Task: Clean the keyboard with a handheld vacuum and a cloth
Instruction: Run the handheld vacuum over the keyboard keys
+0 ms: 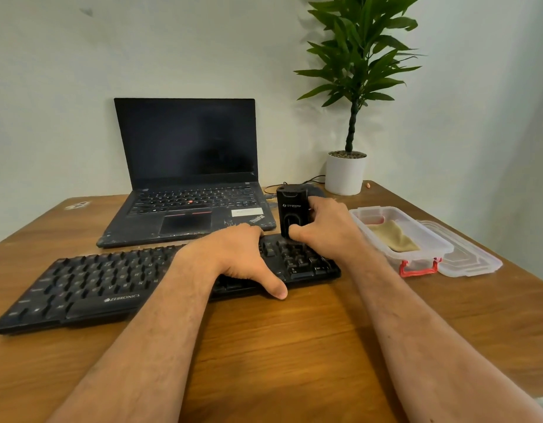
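Two hands over the keyboard (90, 288), head view only. Keyboard lies black and slightly angled on the wood table (294, 346), its left end nearer the camera. Left hand (233, 257) rests flat on the keyboard's right-middle part, fingers straight and close together reaching to the far edge, thumb stuck out over the near edge onto the table. Right hand (328, 230) grips the vacuum (291, 209), fingers curled round its right side, thumb on its front. Vacuum is black, upright, standing on the keyboard's far right corner over the numpad; nozzle contact hidden. Cloth (395, 236), tan, lies in an open clear box (423, 256) with a red clasp, right of the keyboard, apart from it. Lid (471, 261) sits just right of the box. Laptop (188, 178), open with dark screen, directly behind the keyboard. Potted plant (352, 117) behind the keyboard's right end, by the wall.
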